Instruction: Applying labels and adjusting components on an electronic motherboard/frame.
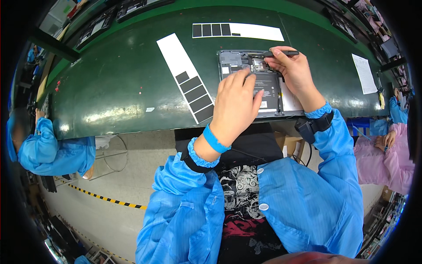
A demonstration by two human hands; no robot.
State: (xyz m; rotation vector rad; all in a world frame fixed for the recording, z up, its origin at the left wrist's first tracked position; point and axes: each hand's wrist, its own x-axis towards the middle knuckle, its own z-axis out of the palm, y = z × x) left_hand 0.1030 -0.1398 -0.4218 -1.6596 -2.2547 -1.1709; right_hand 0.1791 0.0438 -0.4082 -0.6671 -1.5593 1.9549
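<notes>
Hands [237, 99] [292, 68] — two — on one opened laptop [270, 94], one black tool [283, 53].

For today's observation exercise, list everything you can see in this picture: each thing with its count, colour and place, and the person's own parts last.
Opened laptop base: one, grey with dark inner parts, on the belt under both hands.
Black tool: one, slim, held at the far edge of the laptop base.
Backing strips with black pads: two, white, one slanted left of the laptop base, one lying across beyond it.
Paper sheet: one, white, on the belt at right.
Conveyor belt: one, dark green, across the upper half.
Co-workers in smocks: blue at far left, pink and blue at far right.
Left hand: flat on the laptop base, blue wristband.
Right hand: gripping the black tool, black wrist strap.
</notes>
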